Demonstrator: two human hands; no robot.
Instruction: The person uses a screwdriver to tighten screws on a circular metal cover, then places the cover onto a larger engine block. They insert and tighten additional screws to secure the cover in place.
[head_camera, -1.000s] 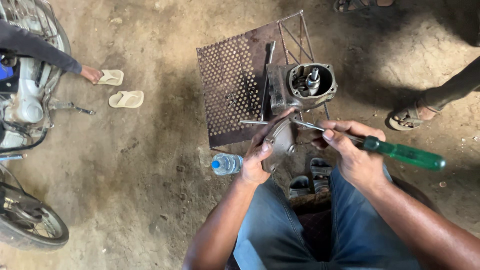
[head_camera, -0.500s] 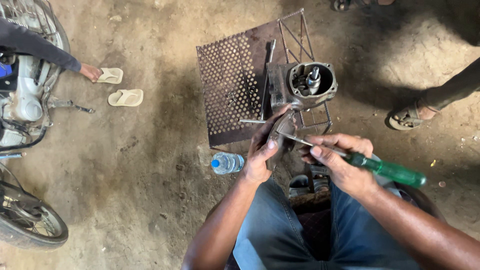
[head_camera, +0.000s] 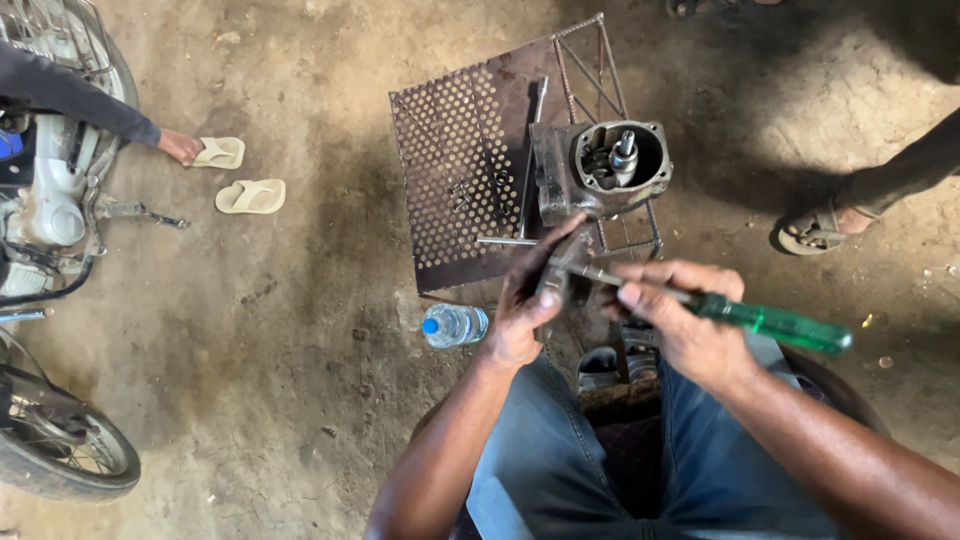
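Seated in blue jeans over a bare dirt floor, you work at a rusty perforated metal bench with a welded wire frame at its far side. Your left hand is clenched around a small grey metal part at the near edge of the bench, fingers wrapped over it so that most of it is hidden. Your right hand grips a long screwdriver with a translucent green handle; the handle juts out to your right, and the steel shaft runs left across your knuckles to meet the grey part held in the other hand. Whether the tip sits in a screw cannot be told.

Just beyond your hands, a grey cast-metal engine casing with a round open bore stands in the wire frame, a shiny shaft showing inside it. A thin steel rod lies across the bench edge near your left thumb.

On the floor just left of your left wrist lies a clear plastic bottle with a blue cap. Farther left, a pair of pale sandals rests beside another person's bare foot, next to a motorcycle. A second bystander's sandalled foot stands at the right.
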